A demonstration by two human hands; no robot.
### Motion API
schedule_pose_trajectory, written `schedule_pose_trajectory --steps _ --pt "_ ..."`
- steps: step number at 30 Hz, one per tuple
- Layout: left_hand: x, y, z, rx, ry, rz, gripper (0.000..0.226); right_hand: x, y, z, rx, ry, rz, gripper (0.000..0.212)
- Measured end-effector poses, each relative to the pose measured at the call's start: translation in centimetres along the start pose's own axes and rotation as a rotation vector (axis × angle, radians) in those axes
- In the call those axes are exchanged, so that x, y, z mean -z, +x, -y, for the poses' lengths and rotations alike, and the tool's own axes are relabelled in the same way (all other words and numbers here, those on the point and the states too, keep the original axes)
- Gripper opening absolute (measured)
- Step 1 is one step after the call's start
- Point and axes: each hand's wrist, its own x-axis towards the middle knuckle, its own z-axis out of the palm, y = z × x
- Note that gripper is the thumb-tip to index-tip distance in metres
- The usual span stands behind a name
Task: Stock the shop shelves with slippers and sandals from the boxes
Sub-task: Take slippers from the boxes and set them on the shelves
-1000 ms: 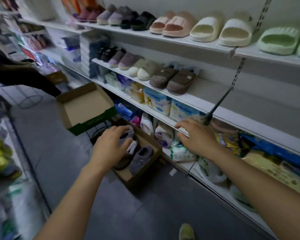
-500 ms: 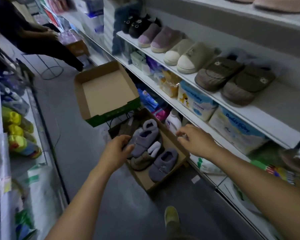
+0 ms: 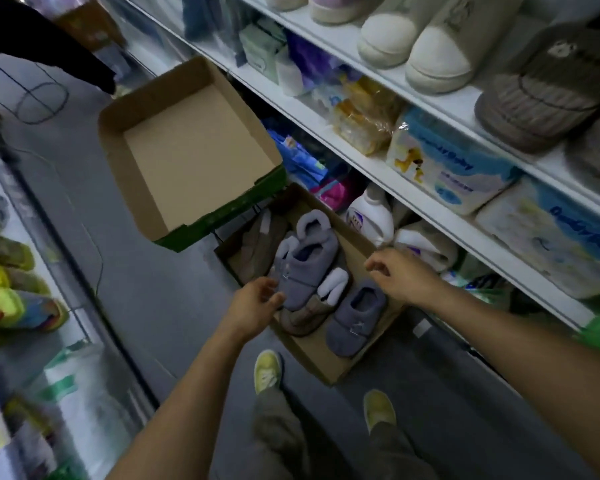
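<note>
An open cardboard box (image 3: 326, 363) lies on the floor by the shelving. It holds two grey slippers (image 3: 305, 268) (image 3: 354, 320) and brown slippers (image 3: 260, 244). My left hand (image 3: 255, 306) is at the near side of the upper grey slipper, fingers apart and touching its edge. My right hand (image 3: 400, 275) hovers over the box's right rim, loosely curled and holding nothing. On the white shelf (image 3: 440, 102) above stand cream slippers (image 3: 413, 39) and brown slippers (image 3: 541, 88).
An empty cardboard box with a green side (image 3: 187, 143) sits just behind the slipper box. Baby wipe packs (image 3: 444, 168) and a white bottle (image 3: 371, 216) fill the lower shelves. Another person in dark clothes (image 3: 49, 46) stands far left. Opposite shelving (image 3: 0, 292) lines the narrow aisle.
My view has dropped and come closer to the floor box. My right hand has come down from the shelf edge to the box's rim. My left hand stays at the grey slipper.
</note>
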Motion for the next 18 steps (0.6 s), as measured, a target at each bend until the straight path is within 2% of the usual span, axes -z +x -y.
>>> schedule_pose_trajectory --steps 9,15,18 --pt "2.2 12.2 6.9 -0.01 0.052 0.198 0.033 -9.7 8.2 2.0 -0.248 0.177 0.068 0.017" --pt "-0.5 18.0 10.0 -0.036 0.134 0.333 0.027 -16.8 10.5 0.5 -0.38 0.259 0.157 0.027" --pt "-2.4 20.6 11.8 0.033 0.13 0.356 0.029 -20.5 12.0 -0.6 -0.403 0.266 0.198 0.021"
